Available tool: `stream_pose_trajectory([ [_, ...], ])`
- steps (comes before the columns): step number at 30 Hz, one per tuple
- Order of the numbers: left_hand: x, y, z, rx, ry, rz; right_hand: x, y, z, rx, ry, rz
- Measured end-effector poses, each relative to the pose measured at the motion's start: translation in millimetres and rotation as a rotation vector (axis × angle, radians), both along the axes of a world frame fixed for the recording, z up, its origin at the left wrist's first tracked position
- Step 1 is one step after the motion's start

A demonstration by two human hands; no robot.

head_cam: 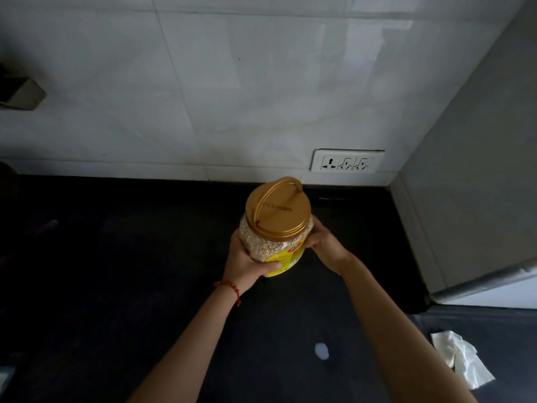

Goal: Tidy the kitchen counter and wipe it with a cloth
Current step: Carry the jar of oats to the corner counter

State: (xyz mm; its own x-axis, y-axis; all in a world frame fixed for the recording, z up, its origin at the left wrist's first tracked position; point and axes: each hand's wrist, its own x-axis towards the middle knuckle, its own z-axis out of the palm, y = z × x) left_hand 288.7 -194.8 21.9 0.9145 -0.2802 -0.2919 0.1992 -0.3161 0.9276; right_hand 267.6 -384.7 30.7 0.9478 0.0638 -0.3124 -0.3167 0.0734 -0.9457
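Your left hand (247, 264) wraps the near side of the jar (276, 228), thumb laid across its yellow label, while your right hand (322, 245) clasps the opposite side with curled fingers. Between them you hold the jar over the dark counter (145, 286), a little in front of the back wall; whether its base touches the surface is hidden. The jar is clear plastic, rounded, packed with pale flaky grain nearly to the neck. Its screw lid (279, 212) is matte gold with ribbed edges and a hinged arc handle standing up across it. A red beaded bracelet (229, 287) circles your left wrist. White glossy tiles (203, 82) line the wall, with a white socket plate (347, 160) low on it behind the jar. A crumpled white cloth (462, 362) lies on the counter to your right, near a small white spot (321, 351).
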Motion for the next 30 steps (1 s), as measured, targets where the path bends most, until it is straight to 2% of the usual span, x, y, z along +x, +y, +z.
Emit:
stream_pose_trajectory([
  [6, -18.0, 9.4, 1.9, -0.019, -0.025, 0.057, -19.5, 5.2, 10.7, -0.003, -0.056, 0.041],
  [10, -29.9, 15.7, 10.1, -0.111, 0.014, 0.092, -38.0, 12.1, 18.1, -0.037, -0.098, 0.015],
  [16, -49.4, 17.6, 34.5, -0.291, 0.041, 0.168, -58.4, 26.5, 37.7, -0.020, -0.171, -0.135],
  [19, -58.9, 19.1, 48.0, -0.395, 0.060, 0.243, -59.2, 29.8, 58.0, -0.071, -0.205, -0.114],
  [24, -78.1, 25.4, 65.7, -0.521, 0.098, 0.338, -62.0, 37.7, 82.8, 0.059, -0.221, 0.023],
  [30, -108.7, 63.6, 82.8, -0.538, 0.082, 0.483, -86.8, 89.9, 91.3, 0.189, -0.206, 0.053],
])
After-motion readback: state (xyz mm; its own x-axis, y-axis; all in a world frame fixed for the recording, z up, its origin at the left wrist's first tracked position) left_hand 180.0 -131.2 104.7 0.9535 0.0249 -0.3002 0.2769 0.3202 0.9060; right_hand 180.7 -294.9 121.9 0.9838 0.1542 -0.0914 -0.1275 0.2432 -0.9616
